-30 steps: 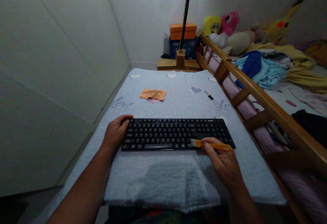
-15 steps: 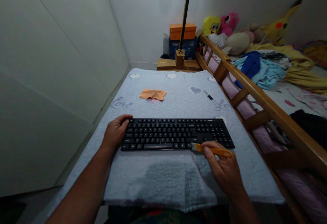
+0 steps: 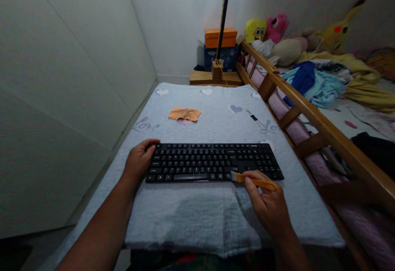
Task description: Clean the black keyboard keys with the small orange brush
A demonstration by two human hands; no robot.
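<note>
A black keyboard [image 3: 194, 163] lies flat on the cloth-covered table [image 3: 185, 217]. Its left end is gripped by my left hand [image 3: 139, 160], with fingers at the top left corner. My right hand [image 3: 267, 201] pinches a small orange brush [image 3: 261, 183], whose pale bristles touch the keyboard's bottom row, right of the middle. Beyond the keyboard lie a crumpled orange cloth [image 3: 184, 114] and, to the right, a thin tool with a black band [image 3: 254, 117].
A wooden bed rail [image 3: 308, 106] runs along the table's right side, with clothes [image 3: 321, 81] and plush toys behind it. At the far end stand an orange box [image 3: 220, 38] and a dark pole [image 3: 224, 15]. A pale wall panel [image 3: 61, 98] is at the left.
My right hand and the brush have shifted very slightly left. My left hand and the keyboard look unmoved.
</note>
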